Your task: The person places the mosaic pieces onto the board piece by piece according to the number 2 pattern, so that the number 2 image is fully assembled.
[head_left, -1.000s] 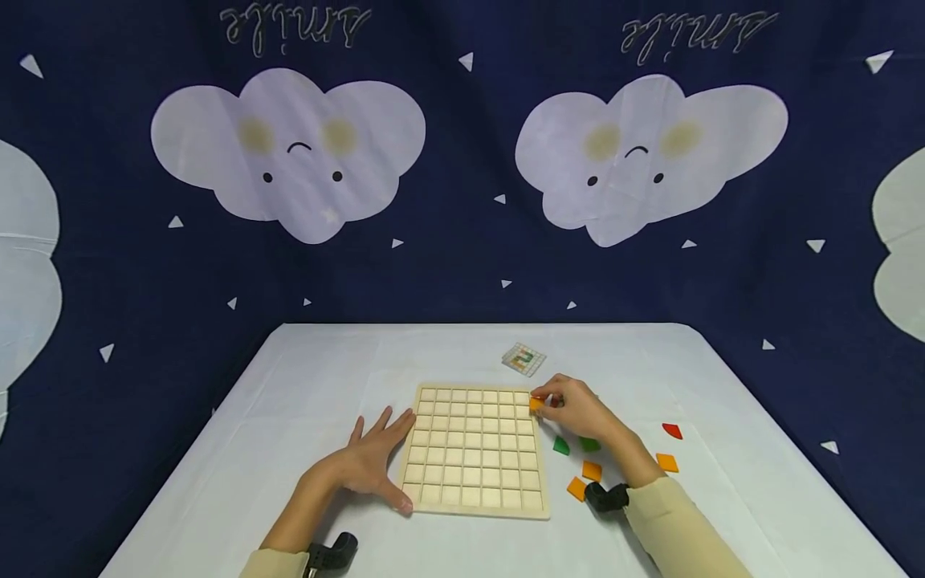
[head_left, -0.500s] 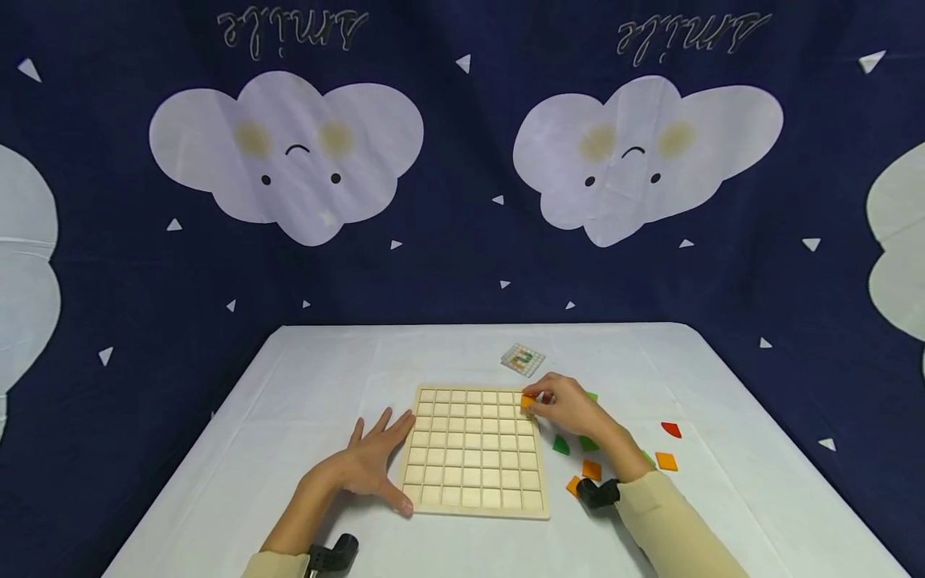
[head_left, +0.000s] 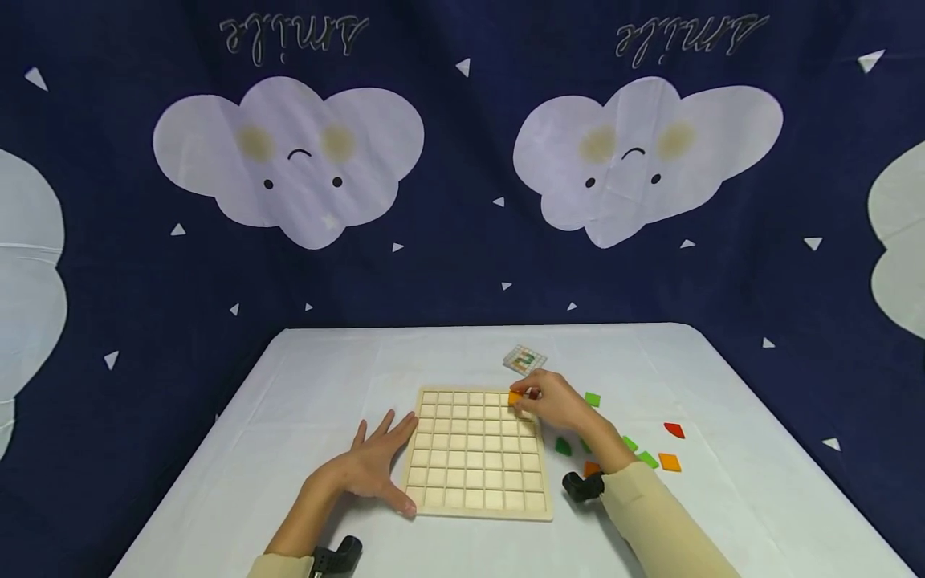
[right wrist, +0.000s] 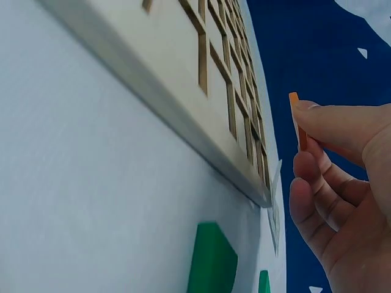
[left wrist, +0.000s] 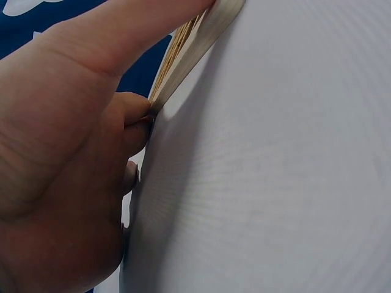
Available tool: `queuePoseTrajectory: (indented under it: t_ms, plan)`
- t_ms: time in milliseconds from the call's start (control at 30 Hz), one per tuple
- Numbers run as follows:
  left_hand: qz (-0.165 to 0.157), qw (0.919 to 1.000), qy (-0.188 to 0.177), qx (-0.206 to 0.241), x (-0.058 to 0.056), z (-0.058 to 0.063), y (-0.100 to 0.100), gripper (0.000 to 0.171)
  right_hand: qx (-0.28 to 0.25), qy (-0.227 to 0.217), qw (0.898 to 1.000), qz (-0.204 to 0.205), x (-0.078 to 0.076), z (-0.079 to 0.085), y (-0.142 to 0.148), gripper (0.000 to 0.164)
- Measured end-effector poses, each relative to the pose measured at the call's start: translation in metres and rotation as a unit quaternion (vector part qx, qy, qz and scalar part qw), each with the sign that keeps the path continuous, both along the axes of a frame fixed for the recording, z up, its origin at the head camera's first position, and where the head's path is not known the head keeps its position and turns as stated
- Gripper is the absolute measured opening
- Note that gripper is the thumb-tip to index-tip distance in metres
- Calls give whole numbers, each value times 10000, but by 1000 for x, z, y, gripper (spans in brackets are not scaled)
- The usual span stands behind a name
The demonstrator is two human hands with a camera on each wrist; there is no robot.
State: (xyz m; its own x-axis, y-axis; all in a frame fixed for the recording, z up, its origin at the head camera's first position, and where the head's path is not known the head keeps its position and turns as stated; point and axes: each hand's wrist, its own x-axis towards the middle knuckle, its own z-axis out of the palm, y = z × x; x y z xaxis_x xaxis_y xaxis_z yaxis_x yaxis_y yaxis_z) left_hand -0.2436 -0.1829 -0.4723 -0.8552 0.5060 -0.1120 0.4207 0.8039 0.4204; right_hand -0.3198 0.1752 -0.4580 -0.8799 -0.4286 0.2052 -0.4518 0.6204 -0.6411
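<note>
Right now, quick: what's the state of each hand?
Left hand: open, at the left edge of the wooden board.
Right hand: closed, pinching an orange tile.

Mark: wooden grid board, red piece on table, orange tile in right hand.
Wooden grid board [head_left: 475,442], head view: a middle cell.
Red piece [head_left: 674,431], head view: upper face.
Orange tile [head_left: 515,398], head view: its uncovered face.

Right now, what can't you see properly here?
Head view: the pattern on the small card is too small to read.
Head view: the right hand and orange tile hide squares in the far right corner of the wooden board.
Head view: the right forearm hides part of a green piece.
Left wrist view: the top edge cuts off the thumb tip of the left hand.
Right wrist view: the bottom edge cuts off the nearer green block.
</note>
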Motion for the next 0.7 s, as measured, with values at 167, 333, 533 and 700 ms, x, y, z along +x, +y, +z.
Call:
queuePoseTrajectory:
  t_ms: [167,333,533,700]
  plan:
    - [32,10000,26,9,0,-2,1,144,10,-138,9999,58,0,2,-6,28]
    - [41,9999,-5,97,2,-1,1,144,23,-130,9998,127,-2,-2,-10,29]
    - [71,9999,-4,136,2,-2,2,145,-58,-85,9995,291,-4,-7,-16,27]
    - [45,9999,-24,103,1,-1,1,143,-46,-129,9991,402,-3,-7,-25,26]
